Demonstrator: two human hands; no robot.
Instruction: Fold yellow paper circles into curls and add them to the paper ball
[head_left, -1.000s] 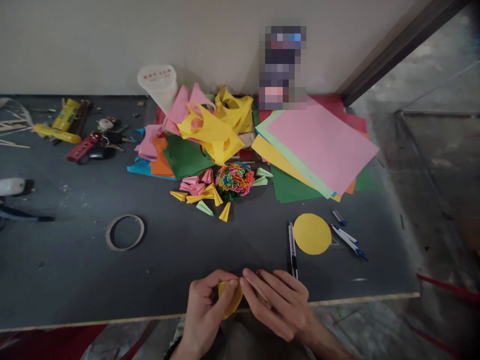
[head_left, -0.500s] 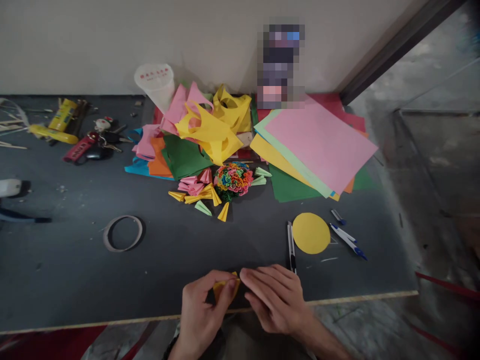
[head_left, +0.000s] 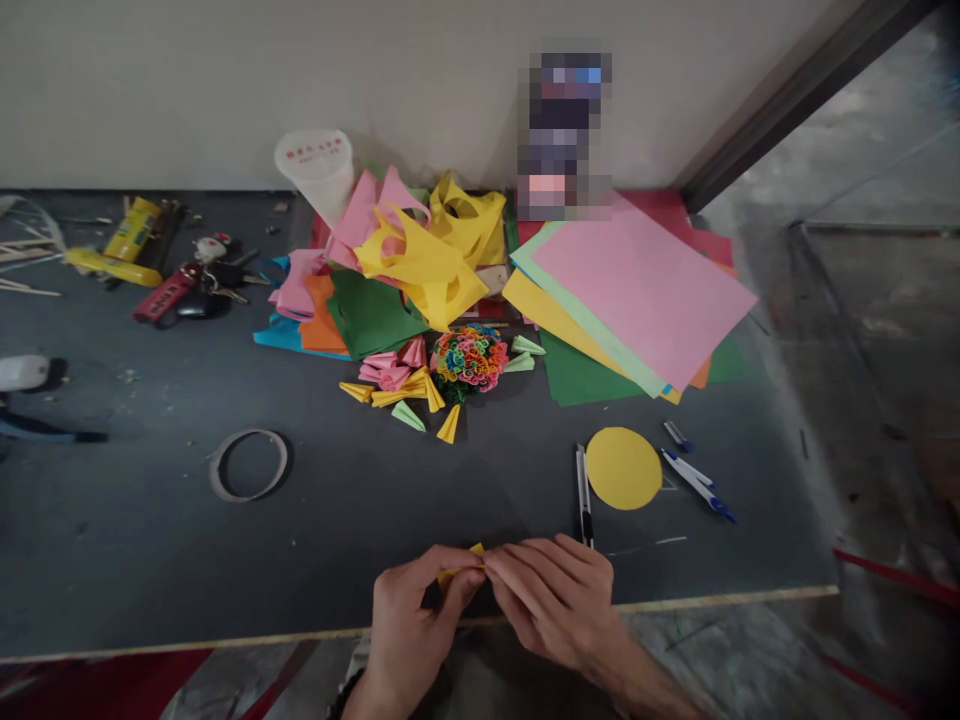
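At the table's front edge, my left hand [head_left: 420, 610] pinches a small folded piece of yellow paper [head_left: 448, 577] between thumb and fingers. My right hand [head_left: 555, 595] meets it from the right, its thumb and fingertips closed on the paper's right end. Most of the paper is hidden behind my fingers. Just beyond my right hand lie a utility knife [head_left: 583, 490] and a round yellow paper disc [head_left: 624, 468]. Folded paper cones in yellow, pink and green [head_left: 408, 416] lie farther back, around a bundle of colourful curled paper [head_left: 471, 360].
Coloured sheets [head_left: 645, 285] are stacked at the back right, cut-out paper scraps [head_left: 427, 265] at the back middle beside a lidded cup [head_left: 319, 170]. A tape roll [head_left: 217, 470] lies left; a blue-and-white compass [head_left: 697, 485] lies right. Keys [head_left: 225, 285] are back left.
My right fingertips have closed in on the paper, and its thumb now presses up against the fingers. Both hands have shifted slightly right; less of the yellow paper shows.
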